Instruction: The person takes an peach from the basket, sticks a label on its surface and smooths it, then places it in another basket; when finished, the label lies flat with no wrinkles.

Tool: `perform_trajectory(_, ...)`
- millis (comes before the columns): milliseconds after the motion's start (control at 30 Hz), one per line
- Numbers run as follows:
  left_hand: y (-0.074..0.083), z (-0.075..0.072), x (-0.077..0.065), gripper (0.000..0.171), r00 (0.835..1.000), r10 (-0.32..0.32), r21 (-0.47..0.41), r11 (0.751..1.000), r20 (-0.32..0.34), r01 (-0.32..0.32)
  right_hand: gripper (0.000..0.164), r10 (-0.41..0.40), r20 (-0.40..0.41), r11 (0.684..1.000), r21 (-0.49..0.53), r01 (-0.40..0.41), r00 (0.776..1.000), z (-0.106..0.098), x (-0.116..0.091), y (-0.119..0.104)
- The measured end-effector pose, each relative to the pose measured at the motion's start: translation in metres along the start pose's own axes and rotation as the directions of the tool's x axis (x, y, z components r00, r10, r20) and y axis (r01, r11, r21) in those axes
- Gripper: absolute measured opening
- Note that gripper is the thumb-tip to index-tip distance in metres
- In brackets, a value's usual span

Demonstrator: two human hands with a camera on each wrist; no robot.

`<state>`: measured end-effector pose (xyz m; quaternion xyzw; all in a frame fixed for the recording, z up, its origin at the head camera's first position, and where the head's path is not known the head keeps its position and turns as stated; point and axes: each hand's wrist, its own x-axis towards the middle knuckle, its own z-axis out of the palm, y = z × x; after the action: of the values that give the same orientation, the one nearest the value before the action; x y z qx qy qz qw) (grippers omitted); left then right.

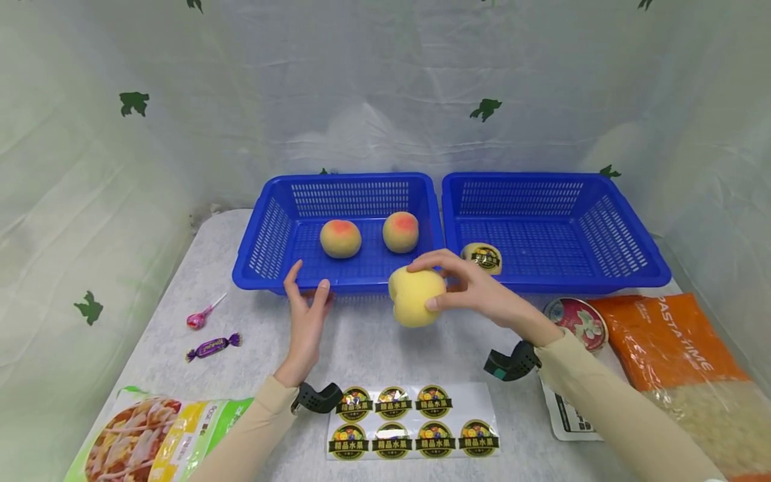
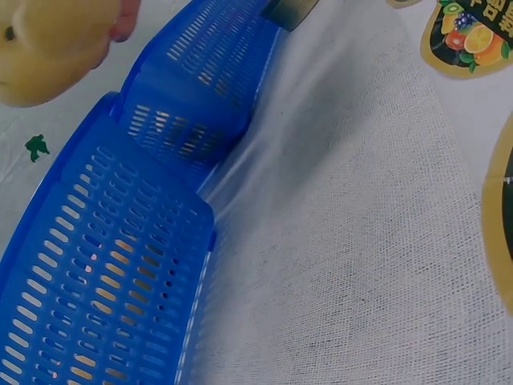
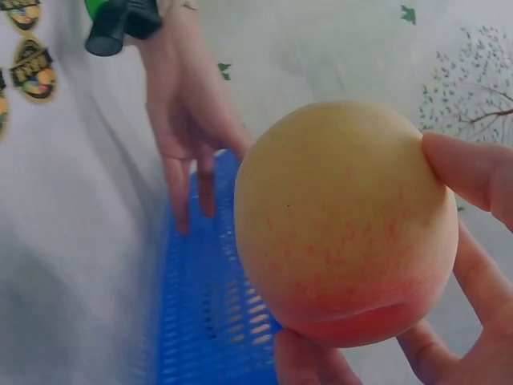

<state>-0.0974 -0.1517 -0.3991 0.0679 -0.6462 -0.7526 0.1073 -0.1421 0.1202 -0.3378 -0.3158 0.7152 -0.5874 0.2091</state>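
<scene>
Right hand: we see the right hand (image 1: 476,288) reaching in from the right, thumb below and fingers above, pinching the held peach (image 1: 417,298).
Held peach: it hangs above the table (image 1: 253,381), by the near right corner of the left basket (image 1: 349,177); from the right wrist we see its red blush.
Left hand: we find the left hand (image 1: 307,328) at the near rim of the left basket, thumb and forefinger spread apart; we cannot tell whether it touches the plastic.
Loose peaches: two peaches (image 1: 340,239) sit inside the left basket.
Right basket: the right basket (image 1: 632,221) stands just beside the left basket, holding a stickered peach (image 1: 474,251) whose black-and-gold label reads 精品水果.
Sticker sheet: in front of the left basket, the sticker sheet (image 1: 466,395) bears seven round labels, three over four; we read 精品水果 on them.
Orange bag: far right of the left basket, the orange bag (image 1: 674,335) reads "PASTA TIME"; near it lies a round tin (image 1: 577,323).
Sweets: forward and left of the left basket lie a lollipop (image 1: 196,320) and a purple-wrapped candy (image 1: 213,347), its lettering too small for us.
</scene>
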Motion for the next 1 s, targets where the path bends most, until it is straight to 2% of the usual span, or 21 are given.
perform_trajectory(167, -0.001, 0.001, 0.0, 0.056, 1.0, 0.002, -0.001, 1.0, -0.008, -0.002, 0.044, -0.001, 0.027, 1.0, -0.01, 0.001, 1.0, 0.012, -0.015, 0.015)
perform_trajectory(367, -0.001, 0.001, 0.001, 0.056, 1.0, 0.006, 0.015, 1.0, -0.007, -0.006, 0.044, 0.08, -0.004, 0.996, -0.033, -0.08, 0.997, 0.022, -0.028, 0.033)
perform_trajectory(567, -0.002, 0.002, 0.001, 0.055, 1.0, 0.013, 0.018, 1.0, -0.01, -0.013, 0.045, 0.151, -0.034, 0.986, -0.072, -0.153, 0.988, 0.029, -0.032, 0.046)
perform_trajectory(833, 0.003, 0.002, 0.0, 0.059, 1.0, 0.001, -0.01, 1.0, 0.016, -0.001, 0.049, 0.095, -0.038, 0.982, -0.161, -0.1, 0.995, 0.038, -0.038, 0.045)
perform_trajectory(933, 0.006, 0.002, -0.007, 0.064, 0.998, -0.005, 0.063, 0.998, 0.062, 0.001, 0.05, 0.069, -0.056, 0.978, -0.192, -0.079, 0.996, 0.038, -0.041, 0.04)
perform_trajectory(1000, 0.006, 0.003, -0.015, 0.064, 0.991, 0.02, 0.162, 0.986, 0.13, -0.041, 0.048, 0.044, -0.088, 0.978, -0.2, -0.061, 0.995, 0.038, -0.044, 0.038)
